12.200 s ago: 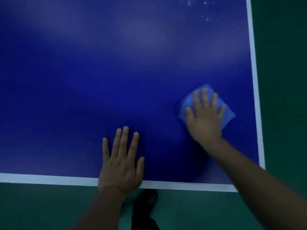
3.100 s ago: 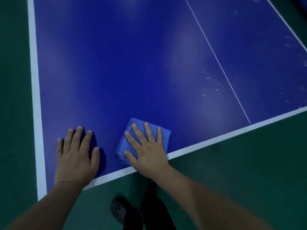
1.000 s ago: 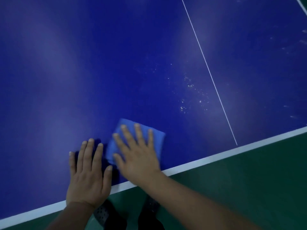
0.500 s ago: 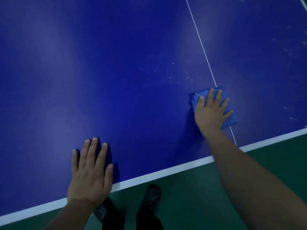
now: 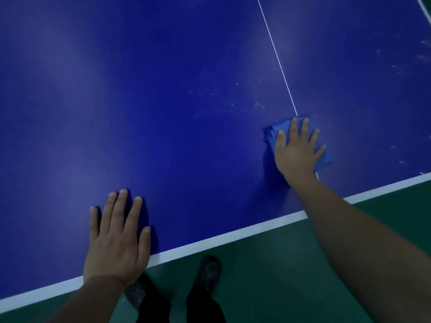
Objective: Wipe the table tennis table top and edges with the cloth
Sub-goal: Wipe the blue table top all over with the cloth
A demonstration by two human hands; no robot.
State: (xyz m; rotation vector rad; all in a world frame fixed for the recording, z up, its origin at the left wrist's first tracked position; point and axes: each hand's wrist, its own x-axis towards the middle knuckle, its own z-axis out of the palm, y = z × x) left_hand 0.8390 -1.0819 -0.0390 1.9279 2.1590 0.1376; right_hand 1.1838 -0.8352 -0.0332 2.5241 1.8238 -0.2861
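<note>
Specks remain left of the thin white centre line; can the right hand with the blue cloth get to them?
Probably yes: the right hand presses the folded blue cloth near the white specks, with bare blue tabletop between.

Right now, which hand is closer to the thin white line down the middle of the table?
The right hand. It presses the blue cloth right on the thin white line; the left hand rests flat far off to its left.
</note>
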